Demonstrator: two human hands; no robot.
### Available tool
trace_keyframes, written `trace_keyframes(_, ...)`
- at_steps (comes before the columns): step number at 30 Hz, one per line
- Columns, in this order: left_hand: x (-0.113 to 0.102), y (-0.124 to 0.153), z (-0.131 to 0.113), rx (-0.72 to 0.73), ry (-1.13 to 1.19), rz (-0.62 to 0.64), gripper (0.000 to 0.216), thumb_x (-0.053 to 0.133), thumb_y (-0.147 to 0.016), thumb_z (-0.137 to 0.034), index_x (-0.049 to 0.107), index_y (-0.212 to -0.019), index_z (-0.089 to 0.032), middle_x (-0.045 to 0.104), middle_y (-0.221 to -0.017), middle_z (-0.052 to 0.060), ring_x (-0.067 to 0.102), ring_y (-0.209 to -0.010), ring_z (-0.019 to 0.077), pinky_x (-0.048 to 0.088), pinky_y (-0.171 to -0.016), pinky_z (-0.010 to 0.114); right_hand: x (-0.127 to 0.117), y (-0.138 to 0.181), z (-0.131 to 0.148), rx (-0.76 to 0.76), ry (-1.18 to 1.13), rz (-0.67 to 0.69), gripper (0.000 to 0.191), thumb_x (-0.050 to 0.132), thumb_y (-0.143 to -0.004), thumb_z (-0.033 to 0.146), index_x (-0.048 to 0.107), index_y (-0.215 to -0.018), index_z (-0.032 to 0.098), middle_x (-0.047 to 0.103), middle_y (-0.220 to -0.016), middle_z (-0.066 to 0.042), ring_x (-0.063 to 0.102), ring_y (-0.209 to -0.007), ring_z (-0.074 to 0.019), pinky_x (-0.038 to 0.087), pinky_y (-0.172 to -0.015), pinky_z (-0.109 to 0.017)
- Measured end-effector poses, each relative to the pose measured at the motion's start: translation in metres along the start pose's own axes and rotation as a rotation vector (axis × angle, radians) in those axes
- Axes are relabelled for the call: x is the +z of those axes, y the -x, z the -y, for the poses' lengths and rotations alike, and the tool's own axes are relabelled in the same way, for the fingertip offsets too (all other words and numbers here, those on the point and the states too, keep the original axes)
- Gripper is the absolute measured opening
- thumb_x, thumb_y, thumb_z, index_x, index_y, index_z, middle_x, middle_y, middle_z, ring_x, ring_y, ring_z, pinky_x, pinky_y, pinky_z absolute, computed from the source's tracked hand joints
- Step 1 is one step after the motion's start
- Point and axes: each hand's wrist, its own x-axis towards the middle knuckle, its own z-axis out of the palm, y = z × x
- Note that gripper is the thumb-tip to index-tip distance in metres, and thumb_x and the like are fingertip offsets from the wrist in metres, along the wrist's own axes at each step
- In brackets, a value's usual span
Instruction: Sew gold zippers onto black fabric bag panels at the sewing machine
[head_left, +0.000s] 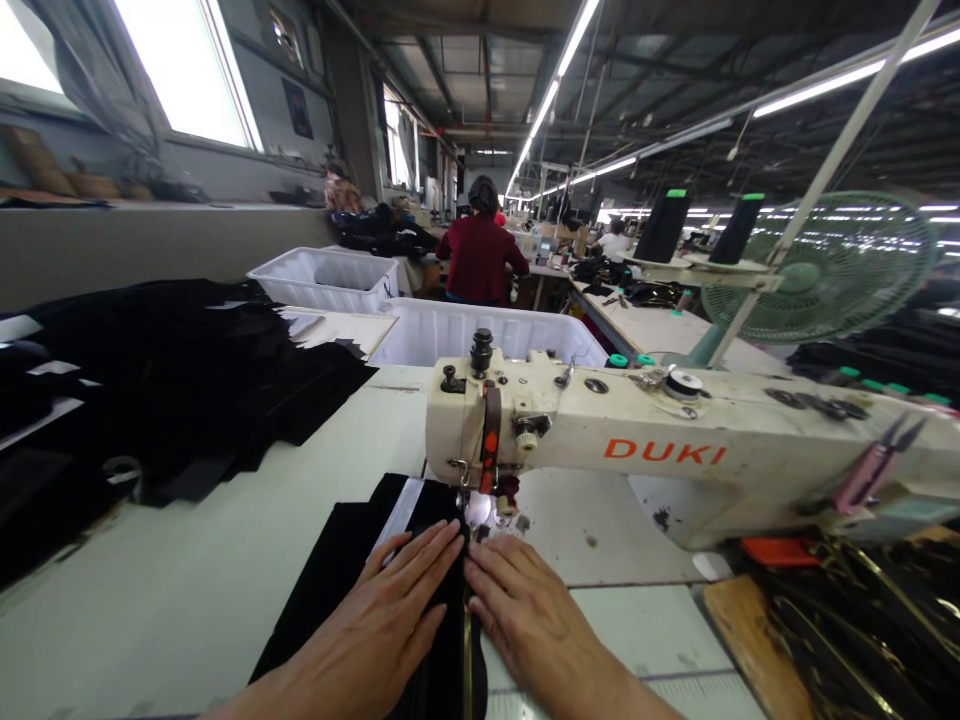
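Black fabric (pixel 330 570) with a white strip (pixel 401 515) lies on the pale table, its far right edge under the needle area of the sewing machine (pixel 577 430). My left hand (pixel 397 600) rests flat on this fabric with its fingers stretched forward. Just right of it, my right hand (pixel 525 600) lies flat with extended fingers at the fabric's right edge, beside a gold-toned zipper (pixel 468 660) that runs towards me. Both sets of fingertips are close to the lit presser foot. The exact stitching point is partly hidden.
Piles of black cut fabric (pixel 187 370) cover the left side. White plastic bins (pixel 495 325) stand behind the machine. At right lie black pieces with gold zippers (pixel 840 630), below pink-handled thread snips (pixel 870 475). A green fan (pixel 817 270) and a seated person (pixel 481 250) are farther back.
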Motion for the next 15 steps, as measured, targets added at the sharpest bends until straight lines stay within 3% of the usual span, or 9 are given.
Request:
trace_keyframes(9,-0.001,0.000,0.000,0.009,0.018,0.010,0.063,0.047,-0.094,-0.023,0.023,-0.152,-0.028,0.036,-0.153,0.004,0.039,-0.137,0.0232,0.033,-0.113,0.044,0.005,0.000,-0.001,-0.020,0.052,-0.034,0.030,0.050,-0.097,0.021,0.060,-0.124,0.014,0.066,-0.122,-0.009,0.059,-0.116,-0.0230,0.044,-0.107,-0.039)
trace_keyframes(15,-0.006,-0.008,0.002,-0.062,0.055,0.095,0.064,0.051,-0.088,-0.022,0.033,-0.149,-0.025,0.041,-0.150,0.005,0.039,-0.136,0.0268,0.033,-0.111,0.053,0.000,0.002,-0.003,0.022,0.007,0.053,0.036,0.045,-0.097,0.022,0.056,-0.131,0.014,0.059,-0.132,-0.009,0.055,-0.122,-0.0231,0.045,-0.107,-0.037)
